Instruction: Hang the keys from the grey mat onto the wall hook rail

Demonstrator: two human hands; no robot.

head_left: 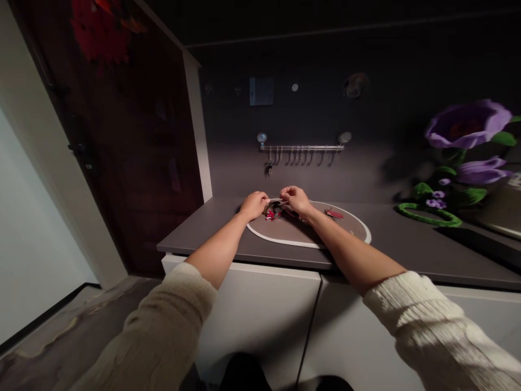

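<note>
My left hand (254,206) is over the left end of an oval mat (293,236) with a white rim, its fingers curled in beside a small dark bunch with a red piece (270,215). Just to the right, my right hand (297,201) has thumb and fingers pinched together above the same mat. What either hand grips is too small and dark to name. A thin light strip shows near the right fingers. Right of that hand lies a flat red item (334,214) with a small metal part, perhaps a key.
On the wall above, a hook rail (303,147) carries several hooks, and a small key-like item (269,169) hangs at its left. Purple flowers (468,125) with a green stem ring (427,217) stand on the counter (391,244) at right. A dark door (134,152) is at left.
</note>
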